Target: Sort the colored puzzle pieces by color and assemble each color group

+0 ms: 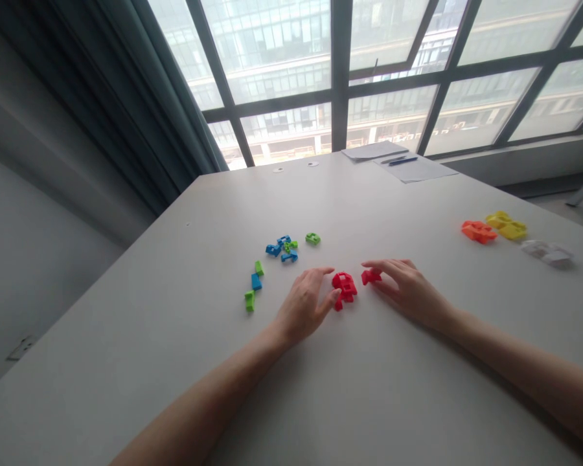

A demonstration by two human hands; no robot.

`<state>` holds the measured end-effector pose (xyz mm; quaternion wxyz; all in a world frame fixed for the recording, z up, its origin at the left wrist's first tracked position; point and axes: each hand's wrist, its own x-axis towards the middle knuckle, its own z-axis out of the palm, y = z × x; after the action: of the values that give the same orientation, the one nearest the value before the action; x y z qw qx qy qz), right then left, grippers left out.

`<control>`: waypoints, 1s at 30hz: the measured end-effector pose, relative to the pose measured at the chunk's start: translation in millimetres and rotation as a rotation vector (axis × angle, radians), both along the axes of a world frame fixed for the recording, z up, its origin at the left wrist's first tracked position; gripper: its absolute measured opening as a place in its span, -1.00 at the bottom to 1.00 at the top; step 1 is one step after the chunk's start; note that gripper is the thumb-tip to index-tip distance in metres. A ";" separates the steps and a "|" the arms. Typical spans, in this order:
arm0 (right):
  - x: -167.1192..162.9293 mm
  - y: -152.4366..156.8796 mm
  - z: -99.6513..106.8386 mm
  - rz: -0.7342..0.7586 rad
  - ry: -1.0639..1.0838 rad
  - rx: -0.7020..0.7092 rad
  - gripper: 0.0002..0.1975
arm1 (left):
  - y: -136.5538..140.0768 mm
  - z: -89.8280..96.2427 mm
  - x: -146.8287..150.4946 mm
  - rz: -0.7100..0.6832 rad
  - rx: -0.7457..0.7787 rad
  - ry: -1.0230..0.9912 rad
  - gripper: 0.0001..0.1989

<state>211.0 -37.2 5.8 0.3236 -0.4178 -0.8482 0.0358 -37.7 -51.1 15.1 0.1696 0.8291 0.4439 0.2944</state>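
Observation:
A small heap of red plastic pieces [346, 285] lies on the white table in front of me. My left hand [305, 305] rests at its left side, thumb and index finger spread apart, the thumb tip touching the heap's near left edge. Just right of the heap, my right hand [408, 290] has its thumb and fingers around a single red plastic piece [370, 276], at or close to the tabletop. The fingers partly cover that piece, and its full shape is hidden.
Blue pieces [273, 250] and a green piece [313, 239] lie beyond my left hand; a short row with a blue block [256, 281] is left. Orange pieces [479, 232], yellow pieces [508, 225] and white pieces [548, 253] sit far right. Papers [418, 169] with pens lie near the window.

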 end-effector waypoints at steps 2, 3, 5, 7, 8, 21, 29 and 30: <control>-0.3 -0.8 1.2 0.002 0.022 0.009 -0.77 | -0.2 0.5 -0.1 0.001 -0.004 -0.012 -0.69; -0.7 -1.4 1.9 0.009 0.030 0.014 -0.79 | -0.2 0.7 -0.2 0.001 -0.008 -0.019 -0.69; -2.1 -3.2 3.8 0.022 0.057 0.019 -0.83 | -0.2 1.1 -0.4 -0.005 -0.014 -0.034 -0.70; -4.1 -5.6 5.6 0.037 0.101 0.007 -0.86 | 0.0 1.5 -0.5 -0.016 -0.013 -0.046 -0.71; -5.1 -6.8 6.3 0.050 0.124 -0.003 -0.87 | 0.0 1.7 -0.5 -0.024 -0.012 -0.050 -0.71; -9.4 -11.5 9.5 0.387 -0.022 -0.020 -0.90 | 0.0 1.7 -0.6 -0.067 -0.023 -0.050 -0.69; -9.9 -12.5 9.2 0.375 -0.073 0.040 -0.91 | 0.3 2.4 0.9 -0.084 -0.014 -0.013 -0.70; -10.2 -12.9 9.4 0.381 -0.073 0.055 -0.92 | 0.4 2.3 1.0 -0.086 -0.011 -0.011 -0.70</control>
<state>200.8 -50.1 15.1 0.2913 -0.2419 -0.9237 0.0582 -36.7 -50.7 17.4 0.1889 0.8449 0.4087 0.2889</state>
